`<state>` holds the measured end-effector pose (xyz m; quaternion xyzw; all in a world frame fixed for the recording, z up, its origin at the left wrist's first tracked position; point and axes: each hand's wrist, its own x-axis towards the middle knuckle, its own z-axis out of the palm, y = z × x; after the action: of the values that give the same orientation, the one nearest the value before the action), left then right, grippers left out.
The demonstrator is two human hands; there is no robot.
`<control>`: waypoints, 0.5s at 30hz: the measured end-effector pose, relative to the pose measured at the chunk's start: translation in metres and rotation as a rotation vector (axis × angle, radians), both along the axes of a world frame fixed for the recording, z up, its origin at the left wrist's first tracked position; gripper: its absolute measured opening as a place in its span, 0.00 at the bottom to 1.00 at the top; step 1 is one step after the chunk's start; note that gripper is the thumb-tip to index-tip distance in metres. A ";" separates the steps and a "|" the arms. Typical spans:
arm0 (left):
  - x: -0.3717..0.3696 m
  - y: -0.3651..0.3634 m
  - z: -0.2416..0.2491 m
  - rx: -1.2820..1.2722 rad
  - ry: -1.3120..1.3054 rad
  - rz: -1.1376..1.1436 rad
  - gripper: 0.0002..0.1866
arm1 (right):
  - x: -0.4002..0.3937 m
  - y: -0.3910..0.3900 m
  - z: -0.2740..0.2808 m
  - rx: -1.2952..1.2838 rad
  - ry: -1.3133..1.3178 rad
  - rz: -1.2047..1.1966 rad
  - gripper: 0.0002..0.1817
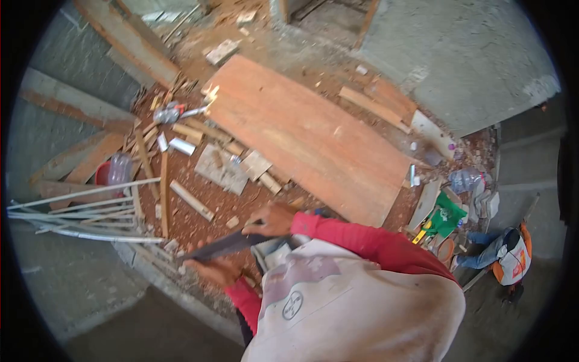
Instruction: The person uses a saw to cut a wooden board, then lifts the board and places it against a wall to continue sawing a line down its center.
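Note:
A long, dark, flat blade [226, 246], which looks like a hand saw, lies slantwise in front of my body; no handle can be made out. My right hand [274, 219] is closed at the blade's upper right part, fingers bent against its edge. At the other end, my left hand [212, 270] grips the blade from below, with fingertips showing past its far edge. Red sleeves cover both arms, and a pale vest [362, 301] fills the bottom of the view. Beyond the hands, a large reddish-brown board [307, 142] lies on the ground.
Wood offcuts [192, 200] and rubble litter the red soil. Metal bars [90, 208] stick out at left beside leaning planks [72, 99]. A green bag [445, 216], yellow level [422, 232] and plastic bottle [466, 180] lie at right. Another person [509, 256] bends at far right.

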<state>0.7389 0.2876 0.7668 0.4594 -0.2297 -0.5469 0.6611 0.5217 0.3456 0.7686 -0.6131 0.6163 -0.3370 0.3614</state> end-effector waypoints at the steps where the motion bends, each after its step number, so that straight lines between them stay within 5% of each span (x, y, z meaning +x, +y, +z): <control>1: -0.009 -0.011 0.016 -0.007 0.042 -0.024 0.33 | 0.005 -0.007 -0.002 0.028 -0.058 -0.034 0.25; 6: -0.020 -0.103 0.016 -0.078 0.541 -0.457 0.34 | 0.030 -0.061 -0.013 0.145 -0.091 -0.110 0.26; 8: -0.016 -0.136 0.022 -0.050 0.478 -0.434 0.33 | 0.038 -0.087 -0.021 0.179 -0.080 -0.177 0.28; 10: -0.007 -0.168 0.019 -0.057 0.569 -0.673 0.31 | 0.051 -0.107 -0.018 0.208 -0.082 -0.191 0.30; 15: 0.009 -0.227 0.009 0.087 0.507 -0.639 0.30 | 0.075 -0.143 -0.016 0.207 -0.115 -0.330 0.28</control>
<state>0.7477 0.0610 0.7758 0.2432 -0.1672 -0.8299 0.4735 0.5971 0.2023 0.7523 -0.4431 0.7182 -0.3611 0.3969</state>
